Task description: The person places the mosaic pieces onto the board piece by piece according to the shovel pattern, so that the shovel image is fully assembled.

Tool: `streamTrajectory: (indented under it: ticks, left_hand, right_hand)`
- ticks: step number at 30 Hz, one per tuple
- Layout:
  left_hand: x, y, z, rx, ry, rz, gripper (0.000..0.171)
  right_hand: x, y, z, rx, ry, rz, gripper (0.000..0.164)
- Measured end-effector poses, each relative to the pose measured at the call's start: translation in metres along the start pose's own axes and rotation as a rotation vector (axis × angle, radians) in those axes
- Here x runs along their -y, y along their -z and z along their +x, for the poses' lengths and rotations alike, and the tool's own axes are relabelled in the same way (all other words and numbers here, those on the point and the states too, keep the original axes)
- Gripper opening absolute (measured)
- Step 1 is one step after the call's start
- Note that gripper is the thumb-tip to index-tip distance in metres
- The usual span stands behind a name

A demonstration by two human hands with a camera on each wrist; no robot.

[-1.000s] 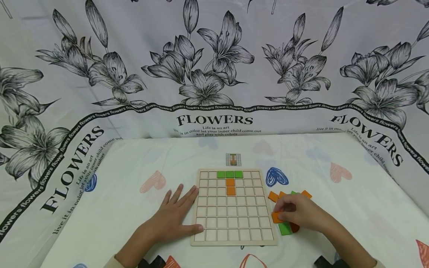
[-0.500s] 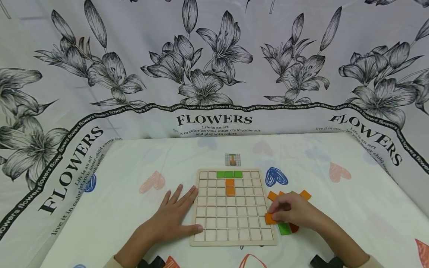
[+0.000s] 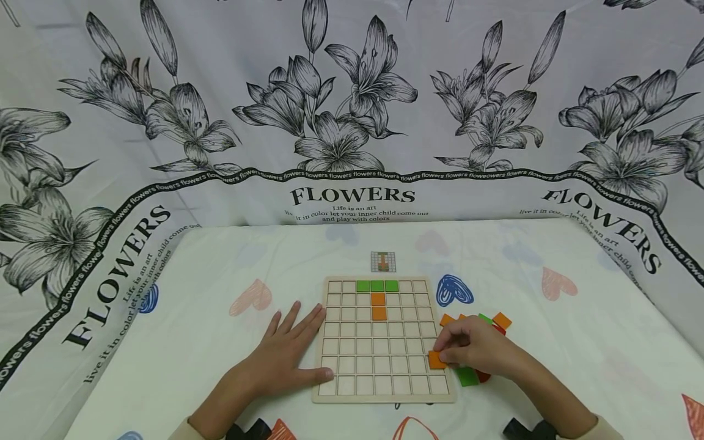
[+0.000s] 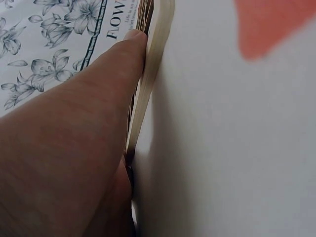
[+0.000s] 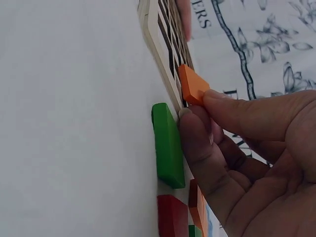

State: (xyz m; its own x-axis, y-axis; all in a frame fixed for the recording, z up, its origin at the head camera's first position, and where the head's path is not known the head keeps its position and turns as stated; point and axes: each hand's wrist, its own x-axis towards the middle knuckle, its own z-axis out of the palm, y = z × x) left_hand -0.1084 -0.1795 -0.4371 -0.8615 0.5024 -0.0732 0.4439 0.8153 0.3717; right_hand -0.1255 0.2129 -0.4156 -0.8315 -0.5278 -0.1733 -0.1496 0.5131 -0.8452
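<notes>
A pale wooden grid board (image 3: 385, 397) lies on the cloth, with three green square tiles (image 3: 377, 286) in its top row and two orange tiles (image 3: 378, 306) in the column below the middle one. My left hand (image 3: 283, 360) rests spread at the board's left edge, thumb over the rim. My right hand (image 3: 478, 348) pinches an orange square tile (image 3: 437, 360) between thumb and fingers, over the board's right edge near the lower rows. In the right wrist view that orange tile (image 5: 192, 85) tilts close over the frame.
Right of the board lie loose tiles, among them a green tile (image 3: 467, 376), a red tile (image 3: 483, 375) and an orange tile (image 3: 502, 320), partly hidden by the right hand. A small pattern card (image 3: 382, 261) lies behind the board. A flower-printed curtain (image 3: 352, 122) hangs at the back.
My right hand has moved left with the pinched orange tile, from the loose tiles onto the board's right edge. The left hand stays in place.
</notes>
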Motion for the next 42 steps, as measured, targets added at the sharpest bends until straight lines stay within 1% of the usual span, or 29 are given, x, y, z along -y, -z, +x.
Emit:
streamTrajectory:
  ticks: [8,16,24,28,33,37,42]
  left_hand:
    - [0.002,-0.002,-0.001,-0.012,-0.001,0.002,0.104]
    - [0.002,-0.002,0.000,-0.003,0.007,0.003,0.104]
    - [0.002,-0.003,0.001,0.008,0.016,0.009,0.104]
    - [0.002,-0.002,0.001,0.010,0.014,0.008,0.104]
    - [0.001,-0.001,0.001,0.006,0.010,0.013,0.104]
    - [0.000,0.000,0.001,0.002,0.008,0.007,0.104]
    - [0.000,0.000,0.001,0.001,0.008,0.009,0.104]
  right_hand:
    - [0.004,-0.006,0.002,-0.031,0.009,-0.048,0.009]
    - [0.008,-0.009,0.002,-0.051,-0.001,-0.068,0.011]
    - [0.008,-0.005,0.005,-0.024,0.022,-0.077,0.011]
    - [0.008,-0.003,0.007,-0.032,0.026,-0.098,0.012]
    - [0.008,-0.001,0.008,-0.028,0.029,-0.085,0.011]
    - [0.008,-0.003,0.011,-0.015,0.046,-0.072,0.010]
    - [0.009,-0.010,0.018,0.005,0.066,-0.065,0.010]
